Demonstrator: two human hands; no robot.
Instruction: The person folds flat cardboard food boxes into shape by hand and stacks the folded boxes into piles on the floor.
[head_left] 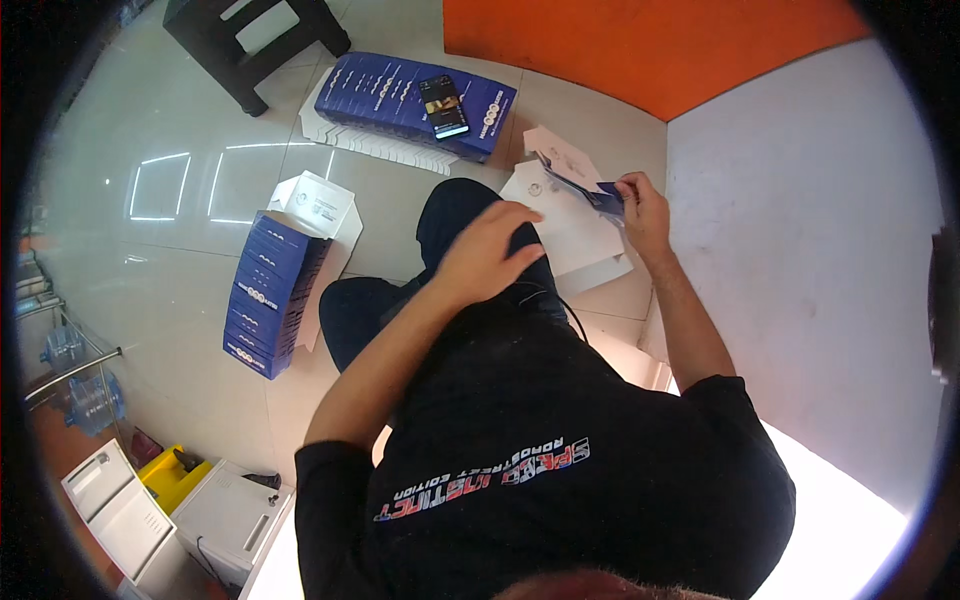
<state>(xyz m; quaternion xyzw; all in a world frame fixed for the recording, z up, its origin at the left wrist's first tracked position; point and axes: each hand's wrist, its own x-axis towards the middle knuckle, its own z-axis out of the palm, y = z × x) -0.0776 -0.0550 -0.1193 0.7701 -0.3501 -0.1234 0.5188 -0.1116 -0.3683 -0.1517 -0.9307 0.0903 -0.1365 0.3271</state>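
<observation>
My right hand (pixel 645 212) pinches the blue edge of a flat cardboard piece, a folded carton blank (pixel 612 200) by its look. Under and beside it lie white cardboard blanks (pixel 565 232) on the floor, their pale inner sides up. Over my bent knees, my left hand (pixel 492 252) hangs with thumb and fingers apart and nothing in them. A long row of blue folded cartons (pixel 370 90) lies ahead, with a phone (pixel 444 106) resting on top, its screen lit. To the left stands a second row of blue cartons (pixel 270 290), with a white flap (pixel 318 205) at its far end.
A dark plastic stool (pixel 255 60) stands at the far left. An orange panel (pixel 640 45) and a pale wall (pixel 790 220) bound the far and right sides. At the lower left are white cabinets (pixel 225 515), a yellow object (pixel 172 478) and clear water bottles (pixel 92 400).
</observation>
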